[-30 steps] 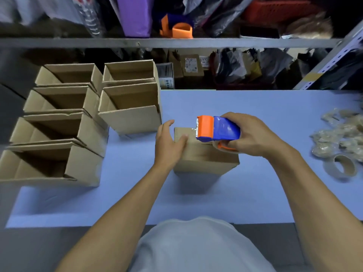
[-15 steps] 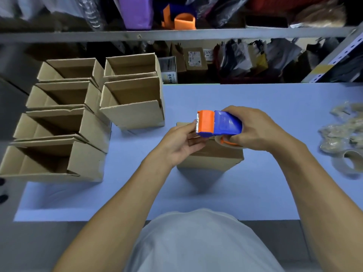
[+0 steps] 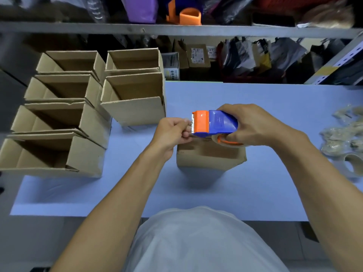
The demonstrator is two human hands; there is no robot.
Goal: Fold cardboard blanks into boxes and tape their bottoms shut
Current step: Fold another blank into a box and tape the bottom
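The box (image 3: 211,154) sits on the blue table (image 3: 255,193) directly under both hands, bottom side up, its near wall facing the person. The right hand (image 3: 253,124) is clenched around the blue-and-orange dispenser (image 3: 213,123), holding it just above the box's top, toothed edge pointing left. The left hand (image 3: 172,132) meets that edge, fingers curled and pinching at the tape end; the tape itself is too thin and pale to make out.

Left of the grip, six open boxes (image 3: 64,118) stand packed in two columns, the nearest one (image 3: 135,99) close beside the left hand. To the right, bare table runs out to a spare tape roll (image 3: 351,165) and crumpled tape scraps (image 3: 341,132) near the table's edge. Toward the person there is open table up to its near edge. Beyond the grip the table is bare up to the shelf (image 3: 176,30).

A second ago the left hand lay flat on the box top, pressing it. Half a second ago it had lifted to the dispenser's mouth. Now it has closed on the tape end, and the dispenser sits a little higher off the box.

The hands and dispenser hide most of the box's top, so its seam cannot be seen. The spare roll is cut off by the right frame edge. The shelf contents are blurred.
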